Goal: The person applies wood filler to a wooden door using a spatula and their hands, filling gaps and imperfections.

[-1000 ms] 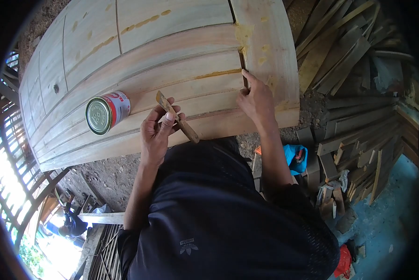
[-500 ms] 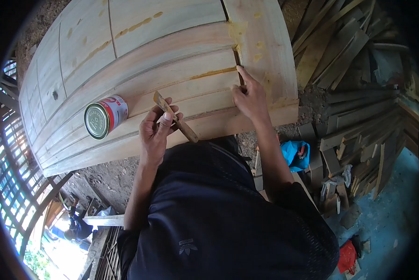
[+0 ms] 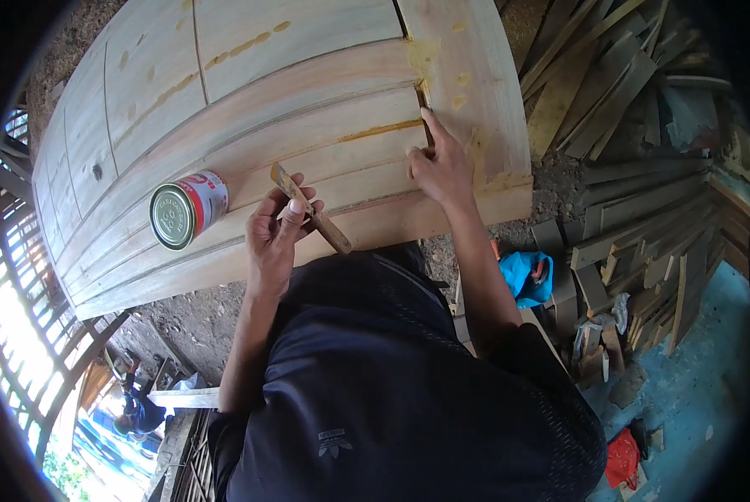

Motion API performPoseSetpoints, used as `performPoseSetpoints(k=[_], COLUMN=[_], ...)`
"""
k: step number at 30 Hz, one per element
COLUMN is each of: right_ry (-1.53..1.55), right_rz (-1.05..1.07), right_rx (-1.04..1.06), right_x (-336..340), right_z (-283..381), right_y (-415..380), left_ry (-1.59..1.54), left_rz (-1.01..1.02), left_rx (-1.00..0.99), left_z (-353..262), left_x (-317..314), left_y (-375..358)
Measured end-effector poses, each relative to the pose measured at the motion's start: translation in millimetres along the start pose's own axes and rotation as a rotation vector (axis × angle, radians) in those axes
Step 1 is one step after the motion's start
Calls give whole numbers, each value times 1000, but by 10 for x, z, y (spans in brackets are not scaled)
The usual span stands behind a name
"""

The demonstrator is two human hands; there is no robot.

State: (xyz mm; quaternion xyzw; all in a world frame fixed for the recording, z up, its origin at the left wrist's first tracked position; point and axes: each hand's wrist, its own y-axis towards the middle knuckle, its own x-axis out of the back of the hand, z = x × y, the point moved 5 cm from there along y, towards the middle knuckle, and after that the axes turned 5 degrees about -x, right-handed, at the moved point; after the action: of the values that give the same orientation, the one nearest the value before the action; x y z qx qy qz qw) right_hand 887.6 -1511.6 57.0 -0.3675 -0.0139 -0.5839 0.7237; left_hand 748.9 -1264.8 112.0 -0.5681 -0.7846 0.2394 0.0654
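Observation:
My left hand (image 3: 275, 230) holds a wooden-handled scraper (image 3: 329, 230) between thumb and fingers, its putty-stained blade pointing up and left. Over the right part of a pale wooden door panel (image 3: 325, 71) is my right hand (image 3: 439, 163), its index fingertip touching the dark gap between the slats and the wide end board. The thumb is held apart from that finger, and nothing shows in the hand. Yellow-brown filler (image 3: 381, 131) runs along a seam left of the fingertip. A red and white can (image 3: 208, 194) with a metal end lies on the panel, left of my left hand.
Loose planks (image 3: 571, 92) are piled at the right, with more boards (image 3: 651, 243) below them. A blue bag (image 3: 525, 279) lies beside my right forearm, and a red item (image 3: 622, 458) on the bluish floor. Another person (image 3: 141, 410) is at the lower left, near a slatted wall.
My right index fingertip has moved slightly up along the gap. The scraper in my left hand has shifted a little to the left.

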Motion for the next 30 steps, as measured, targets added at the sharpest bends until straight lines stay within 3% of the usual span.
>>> performPoseSetpoints(k=[3,6,9,11,15,17,18,20,24,30], right_ry=[2,-58,-113,-193,103,212,222,162,185,240], right_rz=[27,-32,27,-97,92,214,227,202,244,276], right_rx=[-70,125,26,125,120,318,329,590,677,627], right_x=[-18,45,162,261,80,-43,-91,-147,-295,-370], right_z=[6,-186,-171,46,543,839,918,1135,1209,1191], right_y=[38,38,-259,-378,-642,-806,-845,-973,-1028,-1013], left_ry=[13,-5,-31,-91,-270,-293,-290,-258,-278,-242], left_rz=[27,47,65,124,260,311,334,327,328,292], left_rx=[-8,-13,-17,-10,23,27,21,-8,-68,-89], left_z=[-6,-34,-12,2,23,-54,-75,-90,-122,-185], left_x=[-60,-67,-40,-47,-175,-227,-235,-224,-236,-267], left_y=[0,10,8,7,-51,-71,-70,-57,-55,-56])
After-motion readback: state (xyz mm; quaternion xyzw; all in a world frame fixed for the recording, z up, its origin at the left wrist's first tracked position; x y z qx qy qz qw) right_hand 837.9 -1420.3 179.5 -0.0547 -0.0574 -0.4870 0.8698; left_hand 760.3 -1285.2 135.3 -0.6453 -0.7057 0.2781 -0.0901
